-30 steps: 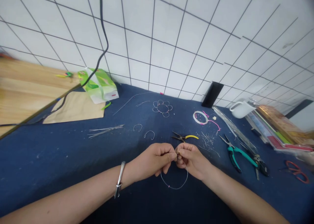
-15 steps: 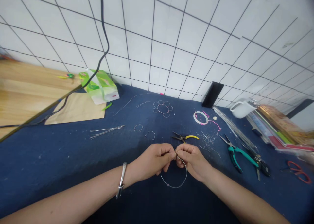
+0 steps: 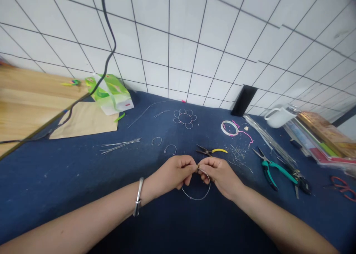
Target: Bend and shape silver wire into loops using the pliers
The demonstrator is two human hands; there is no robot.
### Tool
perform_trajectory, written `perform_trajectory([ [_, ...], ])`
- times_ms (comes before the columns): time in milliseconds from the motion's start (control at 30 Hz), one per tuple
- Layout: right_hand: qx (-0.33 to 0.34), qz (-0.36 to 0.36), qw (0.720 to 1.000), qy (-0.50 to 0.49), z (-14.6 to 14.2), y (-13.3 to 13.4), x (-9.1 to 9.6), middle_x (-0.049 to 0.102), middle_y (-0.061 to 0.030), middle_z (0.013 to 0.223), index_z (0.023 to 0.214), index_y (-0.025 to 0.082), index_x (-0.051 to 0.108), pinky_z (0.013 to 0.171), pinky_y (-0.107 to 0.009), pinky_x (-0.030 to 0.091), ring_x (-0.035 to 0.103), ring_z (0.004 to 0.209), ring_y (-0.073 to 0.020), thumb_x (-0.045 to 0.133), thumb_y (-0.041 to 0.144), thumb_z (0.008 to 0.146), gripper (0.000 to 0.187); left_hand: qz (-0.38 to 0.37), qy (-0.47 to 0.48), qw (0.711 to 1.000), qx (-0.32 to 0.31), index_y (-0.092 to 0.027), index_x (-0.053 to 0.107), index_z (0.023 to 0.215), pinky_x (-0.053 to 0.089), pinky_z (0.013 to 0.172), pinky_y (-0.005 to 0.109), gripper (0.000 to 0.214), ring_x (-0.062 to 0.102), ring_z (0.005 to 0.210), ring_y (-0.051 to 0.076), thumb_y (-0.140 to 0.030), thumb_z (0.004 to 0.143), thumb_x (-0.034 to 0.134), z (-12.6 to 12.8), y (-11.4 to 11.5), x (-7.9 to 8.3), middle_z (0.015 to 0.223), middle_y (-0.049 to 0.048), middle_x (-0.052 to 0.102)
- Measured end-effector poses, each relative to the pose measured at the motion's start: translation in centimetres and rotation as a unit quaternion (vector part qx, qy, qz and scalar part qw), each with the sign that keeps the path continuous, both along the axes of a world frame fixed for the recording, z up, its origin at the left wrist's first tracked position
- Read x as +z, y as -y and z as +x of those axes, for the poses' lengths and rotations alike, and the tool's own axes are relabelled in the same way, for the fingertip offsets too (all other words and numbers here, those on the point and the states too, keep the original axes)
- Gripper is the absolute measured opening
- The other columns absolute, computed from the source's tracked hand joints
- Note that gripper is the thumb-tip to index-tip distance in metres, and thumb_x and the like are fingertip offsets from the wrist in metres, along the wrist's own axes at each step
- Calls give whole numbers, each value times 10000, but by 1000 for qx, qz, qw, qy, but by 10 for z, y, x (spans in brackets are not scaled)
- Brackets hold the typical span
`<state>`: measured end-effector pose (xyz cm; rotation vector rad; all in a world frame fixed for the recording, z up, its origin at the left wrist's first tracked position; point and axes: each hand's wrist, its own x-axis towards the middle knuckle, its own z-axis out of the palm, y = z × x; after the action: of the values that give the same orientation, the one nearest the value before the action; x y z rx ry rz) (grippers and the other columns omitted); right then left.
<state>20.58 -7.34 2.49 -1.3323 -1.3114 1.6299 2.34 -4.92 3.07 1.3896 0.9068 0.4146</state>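
1. In the head view, our only one, our left hand (image 3: pixel 178 174) and right hand (image 3: pixel 221 176) almost meet, each pinched narrow, thumb against forefinger, on a thin wire loop (image 3: pixel 199 199). The fingertips hide the point where they grip, so we cannot tell how the wire is joined there.
2. The loop lies between us and the far edge of the counter (image 3: pixel 69 180), well short of that edge; we cannot make out the near edge. Whether its low side touches the surface, we cannot tell.
3. To handle the pinched spot well, we should hold the wire right beside it, one hand steadying while the other works in small turns of the fingertips.
4. A light grip seems best, since wire this thin would probably kink; we would keep the loop slack rather than pull its sides apart.
5. We would also watch that the tiny pinkish bead (image 3: pixel 190 198) low on the loop stays clear of the fingers.
6. As for direction, the pinched spot sits on the side towards the counter's far edge, and the curve hangs back towards us.
7. Being nearly round, the loop has no clear long axis; the wire simply follows the curve, its upper left hidden behind our fingers.
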Motion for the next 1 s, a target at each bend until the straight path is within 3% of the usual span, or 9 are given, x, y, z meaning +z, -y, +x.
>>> perform_trajectory([
  [67,69,84,986,130,6,-2,7,551,13,670,810,174,618,537,-226,384,482,574,-87,547,288,791,136,7,-8,999,-45,-171,525,753,314,391,172,231,392,378,57,-372,824,435,-5,-7,-1,517,-50,506],
  [200,224,263,882,321,20,-6,20,595,8,753,778,207,636,690,-253,404,535,724,-114,541,188,790,98,20,-30,994,-105,-176,537,751,324,404,177,236,401,391,61,-373,828,432,-12,-16,-2,529,-47,503],
  [300,315,300,821,369,26,-6,22,594,-3,772,798,201,625,686,-248,405,539,728,-117,521,177,810,107,40,-45,990,-126,-177,532,742,332,414,182,242,408,402,65,-372,836,421,-12,-16,-2,540,-45,507],
  [500,332,347,756,444,27,1,20,572,-29,789,837,185,600,665,-257,393,517,724,-129,457,170,846,144,52,-52,988,-137,-179,530,743,335,416,182,251,411,399,65,-376,841,409,-11,-14,-4,547,-44,513],
  [700,329,366,724,483,22,8,22,540,-43,747,779,163,565,636,-266,382,489,697,-143,423,171,847,158,56,-54,988,-136,-177,525,743,324,403,178,245,414,393,64,-373,840,413,-9,-14,-5,543,-45,513],
  [1000,346,339,726,488,21,2,20,547,-29,779,792,163,554,687,-247,385,500,741,-127,430,191,843,137,57,-58,987,-141,-179,533,773,343,420,177,257,426,407,65,-390,841,401,-10,-13,-7,558,-44,522],
])
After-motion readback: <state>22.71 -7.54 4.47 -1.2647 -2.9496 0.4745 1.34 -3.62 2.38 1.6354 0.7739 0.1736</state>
